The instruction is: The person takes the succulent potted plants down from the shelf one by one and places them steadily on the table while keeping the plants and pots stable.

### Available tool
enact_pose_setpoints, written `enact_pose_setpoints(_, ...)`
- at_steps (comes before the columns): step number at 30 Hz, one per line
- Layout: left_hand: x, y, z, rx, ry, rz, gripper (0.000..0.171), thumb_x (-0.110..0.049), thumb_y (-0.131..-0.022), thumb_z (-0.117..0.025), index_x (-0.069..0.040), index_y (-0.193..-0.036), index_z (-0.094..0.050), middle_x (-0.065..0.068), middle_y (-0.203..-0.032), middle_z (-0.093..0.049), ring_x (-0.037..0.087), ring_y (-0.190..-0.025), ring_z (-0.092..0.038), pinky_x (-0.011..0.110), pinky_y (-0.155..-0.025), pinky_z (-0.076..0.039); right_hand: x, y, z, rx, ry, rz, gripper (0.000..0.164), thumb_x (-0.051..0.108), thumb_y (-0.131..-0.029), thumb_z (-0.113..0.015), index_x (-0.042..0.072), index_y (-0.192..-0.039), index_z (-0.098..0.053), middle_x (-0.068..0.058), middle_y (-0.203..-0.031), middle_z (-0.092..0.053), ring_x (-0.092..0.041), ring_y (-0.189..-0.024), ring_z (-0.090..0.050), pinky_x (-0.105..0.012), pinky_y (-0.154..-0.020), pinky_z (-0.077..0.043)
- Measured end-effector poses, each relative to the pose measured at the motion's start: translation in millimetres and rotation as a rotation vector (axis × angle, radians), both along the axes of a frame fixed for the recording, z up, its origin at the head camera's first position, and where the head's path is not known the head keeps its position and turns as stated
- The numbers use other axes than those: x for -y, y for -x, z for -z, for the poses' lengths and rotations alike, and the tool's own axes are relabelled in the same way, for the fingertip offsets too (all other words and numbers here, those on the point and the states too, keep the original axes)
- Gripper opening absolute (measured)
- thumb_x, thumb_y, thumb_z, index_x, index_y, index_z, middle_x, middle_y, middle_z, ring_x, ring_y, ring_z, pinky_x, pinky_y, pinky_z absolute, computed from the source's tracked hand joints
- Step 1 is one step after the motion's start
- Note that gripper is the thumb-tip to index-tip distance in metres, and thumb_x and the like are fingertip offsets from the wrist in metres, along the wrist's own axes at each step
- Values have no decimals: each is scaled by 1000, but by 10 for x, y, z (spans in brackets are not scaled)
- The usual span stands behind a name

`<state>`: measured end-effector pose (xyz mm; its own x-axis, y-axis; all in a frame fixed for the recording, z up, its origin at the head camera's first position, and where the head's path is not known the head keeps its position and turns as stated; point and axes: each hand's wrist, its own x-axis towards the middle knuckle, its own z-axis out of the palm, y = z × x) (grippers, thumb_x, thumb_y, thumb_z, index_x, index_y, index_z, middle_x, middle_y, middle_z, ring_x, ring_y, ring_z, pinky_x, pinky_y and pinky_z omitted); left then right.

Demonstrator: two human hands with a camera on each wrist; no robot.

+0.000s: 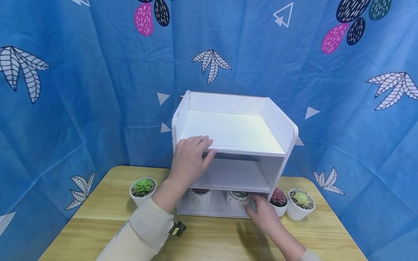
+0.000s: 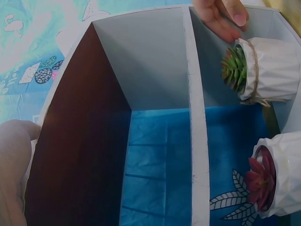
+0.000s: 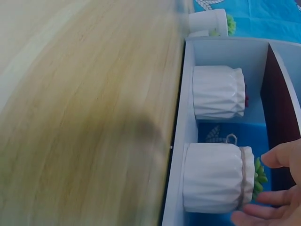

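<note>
A white shelf unit (image 1: 225, 176) stands on the table. My left hand (image 1: 192, 154) rests on the front edge of its top board; in the left wrist view this hand (image 2: 16, 165) shows only partly. In the bottom compartment stands a white ribbed pot (image 3: 214, 178) tied with twine, holding a green succulent (image 2: 234, 70). My right hand (image 1: 262, 214) is beside that pot, its fingers (image 3: 273, 212) spread loosely near the rim. Left of it is a second white pot (image 3: 217, 92) with a red succulent (image 2: 261, 181).
A potted green succulent (image 1: 142, 187) stands left of the shelf. On the right are a pot with a reddish succulent (image 1: 278, 201) and one with a yellow-green succulent (image 1: 301, 203). A blue patterned cloth (image 1: 130, 72) hangs behind and around the wooden table (image 1: 209, 239).
</note>
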<state>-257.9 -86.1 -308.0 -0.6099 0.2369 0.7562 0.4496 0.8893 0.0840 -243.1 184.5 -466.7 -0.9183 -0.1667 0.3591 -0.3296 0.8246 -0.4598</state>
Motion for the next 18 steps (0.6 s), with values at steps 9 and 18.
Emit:
enact_pose_setpoints(9, -2, 3, 7, -2, 3, -6, 35, -41, -99, -61, -19, -125, -69, 0, -133, -65, 21, -122, -59, 43, -95, -46, 75, 43, 41, 70, 68, 16, 67, 24, -89, -74, -12, -138, -46, -36, -129, -55, -51, -120, -54, -59, -101, -44)
enact_pose_setpoints(18, -4, -1, 6, 9, 9, -9, 35, -41, -99, -60, -20, -126, -69, 1, -133, -65, 21, -122, -59, 43, -96, -46, 101, 143, 87, 100, 149, -10, 74, 28, -89, -74, -11, -142, -41, -35, -134, -53, -50, -126, -50, -58, -104, -42)
